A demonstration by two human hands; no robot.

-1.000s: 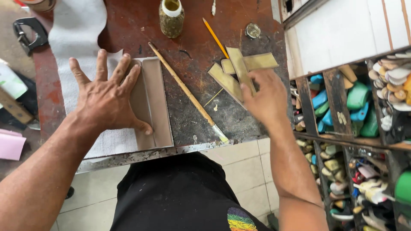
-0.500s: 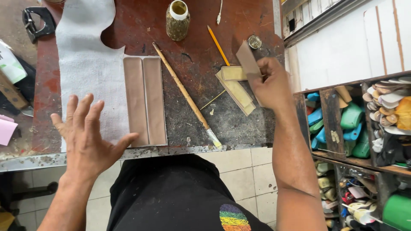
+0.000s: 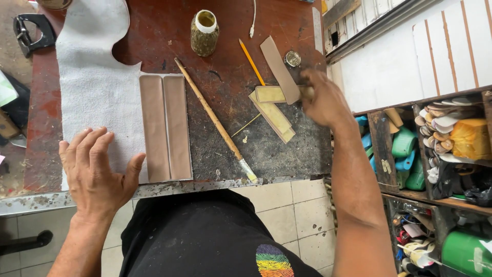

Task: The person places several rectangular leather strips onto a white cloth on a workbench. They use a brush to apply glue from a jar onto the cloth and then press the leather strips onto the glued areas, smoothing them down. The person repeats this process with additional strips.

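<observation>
brown strip (image 3: 279, 69) in right grip (image 3: 323, 100)

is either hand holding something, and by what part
The right hand holds a flat brown strip by its lower end. The left hand rests open, holding nothing.

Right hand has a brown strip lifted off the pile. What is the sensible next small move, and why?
Probably carry the brown strip in the right hand left and lay it beside the two strips already flat on the white sheet. The left hand rests at the sheet's near edge, placed to steady it.
</observation>
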